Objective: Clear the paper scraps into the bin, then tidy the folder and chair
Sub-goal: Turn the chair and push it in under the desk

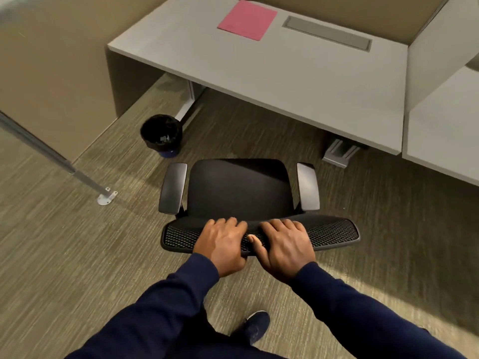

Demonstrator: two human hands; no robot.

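Both hands grip the top edge of the office chair's mesh backrest [334, 233], side by side near its middle. The left hand [223, 244] curls closed over the rim, fingers on the far side. The right hand [283, 246] wraps it the same way, its thumb lying along the near face. The office chair [239, 190] stands on the carpet just short of the grey tabletop [298, 79], seat facing it. A pink folder [247, 19] lies flat at the tabletop's far side. A black bin [161, 134] sits on the floor to the far left of the chair, under the tabletop's left end.

A pink folder [247, 19] lies flat on the grey desk [298, 73]; chair [238, 187] and bin [161, 134] stand on carpet [64, 255].
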